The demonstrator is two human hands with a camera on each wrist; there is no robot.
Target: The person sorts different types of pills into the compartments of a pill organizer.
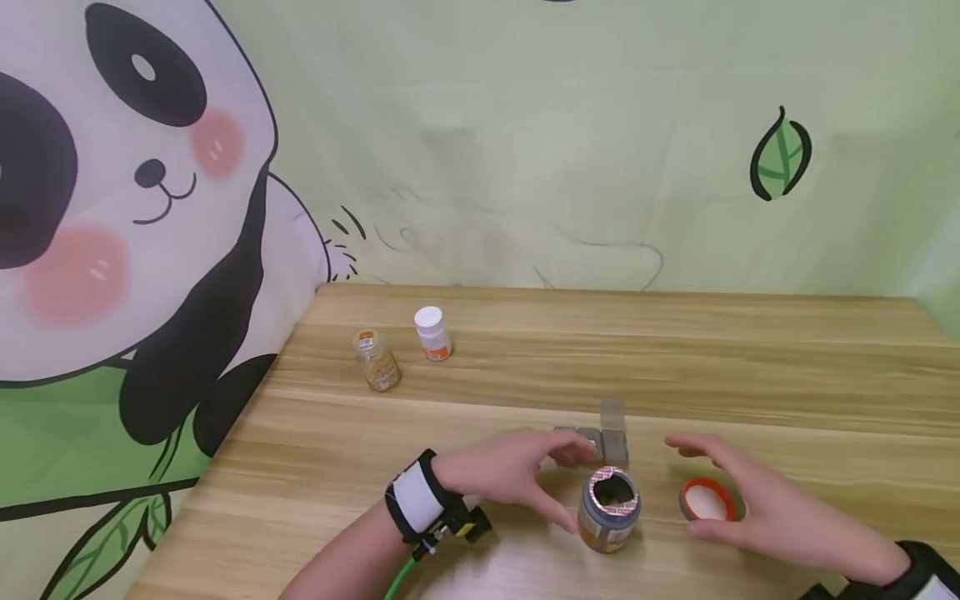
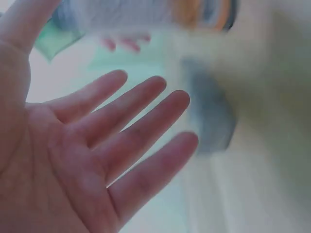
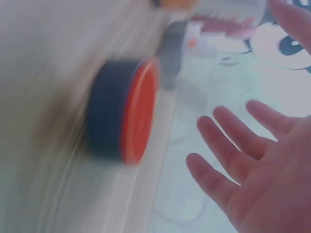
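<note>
A smooth, wood-grained finish with a faint sheen is shown by the table (image 1: 750,358). Matt, lightly creased cloth is seen in the backdrop (image 1: 525,150), upper frame. Smooth plastic is shown by the lid (image 1: 707,502), lower right.

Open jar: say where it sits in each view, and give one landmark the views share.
Head: open jar, low and right of centre, between left hand and right hand.
Left wrist: open jar, blurred along the top edge, cut off.
Right wrist: open jar, blurred at the top edge, right of centre, cut off.
Shared landmark: grey box, in all three, blurred in both wrist views.
</note>
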